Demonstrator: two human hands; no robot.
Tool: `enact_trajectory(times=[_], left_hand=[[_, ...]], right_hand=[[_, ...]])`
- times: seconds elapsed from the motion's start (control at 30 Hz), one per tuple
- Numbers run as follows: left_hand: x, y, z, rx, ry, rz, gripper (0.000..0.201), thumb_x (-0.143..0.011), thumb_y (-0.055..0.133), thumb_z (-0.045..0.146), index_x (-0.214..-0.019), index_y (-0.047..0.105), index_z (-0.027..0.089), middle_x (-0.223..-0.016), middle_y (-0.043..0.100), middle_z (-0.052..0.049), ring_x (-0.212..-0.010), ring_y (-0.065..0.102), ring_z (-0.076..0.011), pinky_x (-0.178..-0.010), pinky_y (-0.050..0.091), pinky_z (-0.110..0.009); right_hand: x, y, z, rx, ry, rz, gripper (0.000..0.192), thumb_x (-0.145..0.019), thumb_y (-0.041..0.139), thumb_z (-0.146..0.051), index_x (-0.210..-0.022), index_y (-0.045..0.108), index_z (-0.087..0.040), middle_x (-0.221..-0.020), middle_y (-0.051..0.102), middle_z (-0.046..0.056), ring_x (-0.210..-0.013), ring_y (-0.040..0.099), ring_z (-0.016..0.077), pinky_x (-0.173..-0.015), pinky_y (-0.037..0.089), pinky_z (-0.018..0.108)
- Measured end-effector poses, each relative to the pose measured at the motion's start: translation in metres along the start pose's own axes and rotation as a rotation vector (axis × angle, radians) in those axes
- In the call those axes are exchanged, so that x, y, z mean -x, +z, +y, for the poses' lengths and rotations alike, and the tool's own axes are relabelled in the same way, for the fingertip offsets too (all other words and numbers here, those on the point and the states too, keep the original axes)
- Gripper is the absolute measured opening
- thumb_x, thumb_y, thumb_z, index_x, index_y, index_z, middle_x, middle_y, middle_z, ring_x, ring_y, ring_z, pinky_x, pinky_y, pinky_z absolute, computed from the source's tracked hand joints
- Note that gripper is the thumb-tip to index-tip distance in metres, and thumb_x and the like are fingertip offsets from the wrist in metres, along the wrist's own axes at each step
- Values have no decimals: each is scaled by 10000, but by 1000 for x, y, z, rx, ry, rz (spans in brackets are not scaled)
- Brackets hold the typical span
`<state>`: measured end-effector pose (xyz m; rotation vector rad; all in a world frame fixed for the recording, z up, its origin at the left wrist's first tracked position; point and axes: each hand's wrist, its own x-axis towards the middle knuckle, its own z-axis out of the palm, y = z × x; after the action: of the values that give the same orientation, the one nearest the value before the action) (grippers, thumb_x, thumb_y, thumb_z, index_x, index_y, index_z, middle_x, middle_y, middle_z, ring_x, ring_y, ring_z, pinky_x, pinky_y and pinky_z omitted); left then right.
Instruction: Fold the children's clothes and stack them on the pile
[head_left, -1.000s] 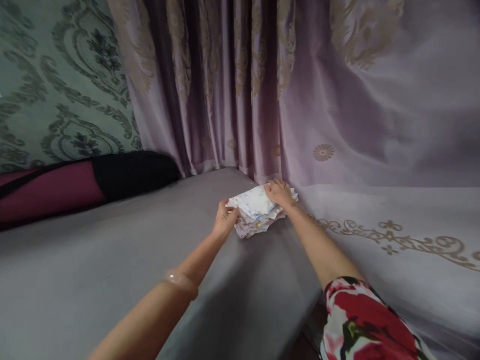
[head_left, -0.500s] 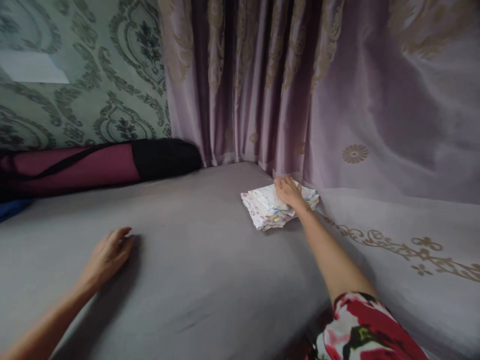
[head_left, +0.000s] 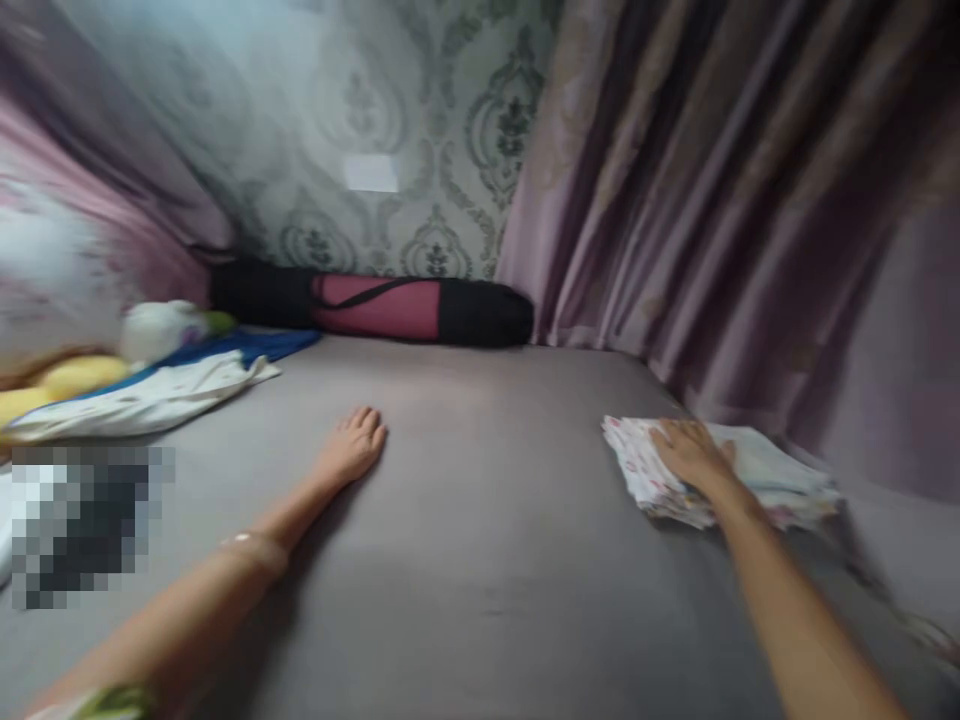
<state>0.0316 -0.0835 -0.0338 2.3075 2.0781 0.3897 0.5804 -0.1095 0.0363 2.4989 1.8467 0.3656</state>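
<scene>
Nearest, a left forearm wearing a pale bracelet (head_left: 256, 552) is extending over a gray-covered bed (head_left: 480, 570). The left hand (head_left: 354, 443) is lying palm down, left of the bed's middle, fingers slightly spread and holding nothing. The right hand (head_left: 691, 455) is resting palm down on a stack of folded, printed cloths (head_left: 634, 465), fingers spread rather than pinching. The stack is sitting close to the bed's right edge, beside a purple curtain (head_left: 660, 260).

A sideways drag of that palm could be shearing the top layers out of line, since the loose sides are lacking support. A push to the right could be sending cloths over the nearby edge.

Counting from near to far: two hands, one bracelet and one stack are showing; its layers are blurring together, so they are escaping a count. Along the left edge, a pixelated patch (head_left: 90, 525) is hiding something. Beyond it, one cream cloth (head_left: 172, 390), one blue cloth (head_left: 277, 345), yellow soft shapes (head_left: 86, 375), apparently two, and one white plush toy (head_left: 161, 332) are lying together. One long black-and-maroon bag (head_left: 382, 312) is lying along the far edge, below one white panel (head_left: 373, 173) on the patterned wall (head_left: 442, 120).
</scene>
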Motion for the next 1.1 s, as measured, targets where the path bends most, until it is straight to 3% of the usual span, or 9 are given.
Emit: enact_trajectory(times=[0.1,0.2,0.37,0.47,0.67,0.77,0.87,0.97,1.1], left_hand=[[0,-2,1,24,-29,-8,482,-967,283,373,-1316,498,118,-1458,446,-194,-1373,379,-287,-1098,296,-436],[-1,-2,0,28,-43,-2,482,-975,289,367,-1339,483,120,-1468,437,-191,-1385,363,-291,-1112,275,-434],[0,-3,1,43,-32,6,506,-984,275,367,-1356,468,83,-1471,422,-209,-1391,345,-313,-1124,256,-445],[1,-4,1,41,-30,10,506,-986,274,362,-1360,466,80,-1473,418,-207,-1392,342,-314,-1127,252,-443],[-1,-4,1,74,-44,-8,532,-986,276,360,-1385,444,51,-1485,400,-215,-1401,320,-330,-1135,243,-459],[1,-9,-1,76,-38,-61,546,-991,275,367,-1410,413,45,-1513,361,-210,-1416,296,-327,-1149,221,-456],[15,-24,-10,79,38,-140,517,-991,299,378,-1401,419,86,-1520,362,-181,-1418,301,-300,-1148,230,-431],[44,-44,-29,119,149,-179,442,-975,369,380,-1333,481,146,-1455,448,-146,-1351,405,-259,-1106,304,-370],[92,-69,-63,155,92,-179,349,-946,452,343,-1247,548,196,-1347,500,-132,-1215,498,-250,-1023,390,-357]], right_hand=[[2,16,-4,6,-24,78,628,-906,188,-452,-1388,516,-218,-1468,442,154,-1386,333,338,-1073,246,624],[1,31,-8,-43,-64,86,692,-874,152,-477,-1418,482,-205,-1439,471,182,-1359,372,343,-1030,281,614],[2,19,-37,-98,-39,183,688,-854,163,-477,-1427,450,-228,-1347,512,271,-1296,430,386,-931,284,640],[9,5,-91,-130,-184,301,664,-883,146,-418,-1452,392,-179,-1401,466,259,-1356,369,355,-1030,251,620],[43,10,-245,-203,-524,-69,627,-929,202,-436,-1418,440,-124,-1500,392,170,-1397,336,292,-1109,274,534],[58,14,-294,-229,-575,-124,632,-965,166,-440,-1467,380,-121,-1543,320,166,-1424,284,296,-1123,255,530],[64,14,-311,-224,-580,-88,615,-982,163,-434,-1473,376,-131,-1553,305,149,-1432,261,300,-1133,222,541],[64,15,-309,-230,-589,-57,595,-989,180,-419,-1460,394,-127,-1540,337,140,-1425,277,286,-1137,219,525],[62,19,-307,-229,-597,-17,595,-988,177,-418,-1447,411,-120,-1531,348,151,-1411,298,295,-1125,240,523]])
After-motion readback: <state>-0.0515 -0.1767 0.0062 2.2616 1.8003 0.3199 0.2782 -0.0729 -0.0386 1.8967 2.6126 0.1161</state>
